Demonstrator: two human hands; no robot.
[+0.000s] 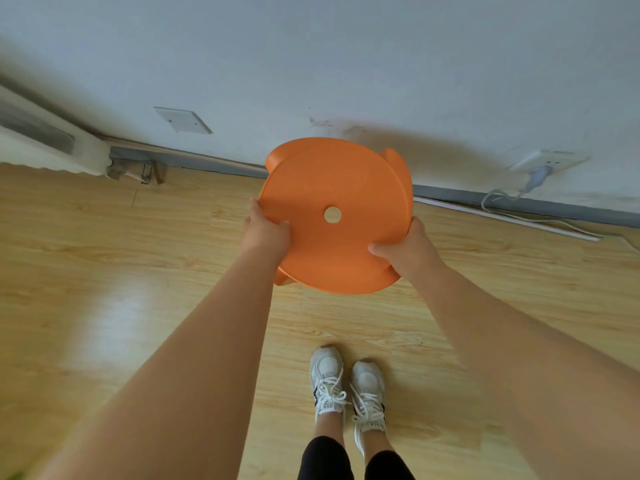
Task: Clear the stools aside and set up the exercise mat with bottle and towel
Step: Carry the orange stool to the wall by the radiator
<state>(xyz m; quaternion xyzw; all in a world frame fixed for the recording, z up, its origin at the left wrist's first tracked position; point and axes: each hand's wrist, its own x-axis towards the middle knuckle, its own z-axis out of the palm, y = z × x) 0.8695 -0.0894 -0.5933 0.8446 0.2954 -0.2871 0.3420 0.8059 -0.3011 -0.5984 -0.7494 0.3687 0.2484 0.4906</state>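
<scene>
Both bare forearms reach fwd from the bottom corners, w/ white sneakers (348, 386) and black leggings between them on the wood floor (104, 271). Left hand (266, 232) grips the left rim of the orange stool (334, 216), thumb on top of the seat, fingers curled under; right hand (403, 249) clamps the right-near rim the same way. Stool is seen seat-up w/ a round hole at its center, near the white wall (311, 64) and grey baseboard, a blank plate to its left, a plugged socket (547, 164) w/ cable to its right; can't tell if its legs touch the floor.
</scene>
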